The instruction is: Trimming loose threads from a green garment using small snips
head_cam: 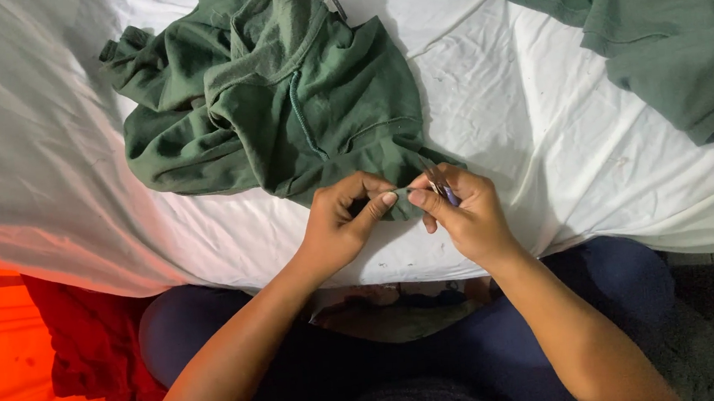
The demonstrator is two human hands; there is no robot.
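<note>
- Covering the bed, a white sheet [555, 125] carries two green garments: one crumpled green shirt [281, 104] at centre, a second garment [666, 23] at top right.
- Both hands pinch the shirt's lower edge.
- Left hand [338, 227] fingers closed on fabric.
- Right hand [468, 213] fingers grip a small slim tool [441, 187], pointing up and away.

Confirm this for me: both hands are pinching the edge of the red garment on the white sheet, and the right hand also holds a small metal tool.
One thing is wrong: the garment is dark green, not red. The head view shows the left hand and right hand pinching its edge on the white sheet, the right hand also holding a small metal tool. A red cloth lies by the person's leg.
</note>
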